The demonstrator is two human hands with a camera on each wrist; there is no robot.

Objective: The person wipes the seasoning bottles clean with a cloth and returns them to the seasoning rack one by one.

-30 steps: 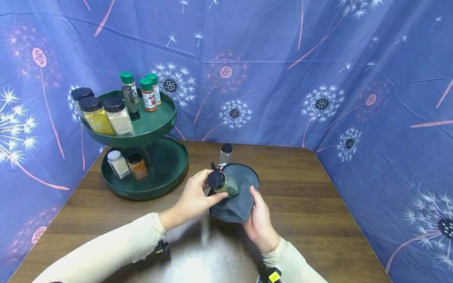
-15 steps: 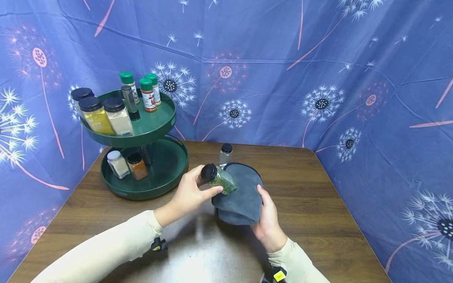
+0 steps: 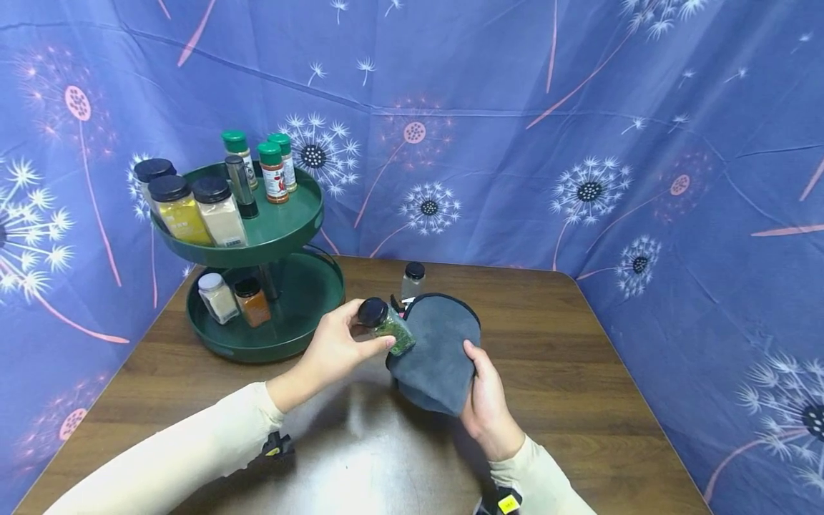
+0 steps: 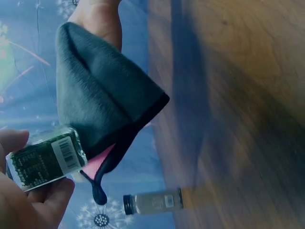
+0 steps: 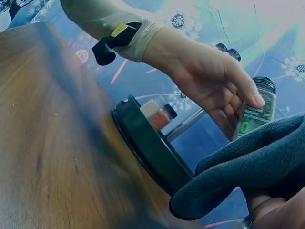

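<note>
Left fingers [image 3: 375, 347] grip jar [image 3: 397, 333], right fingers [image 3: 478, 355] cloth [image 3: 438, 350].

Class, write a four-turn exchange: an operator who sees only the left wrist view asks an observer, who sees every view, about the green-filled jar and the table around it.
Operator: I see the left hand holding a green-filled jar near a gray cloth, but not the jar's top. Is it capped?

Observer: Yes. The head view shows a black cap on it.

Operator: I see only part of the table. What stands on it to the person's left?

Observer: A green two-tier rack, visible in the head view.
</note>
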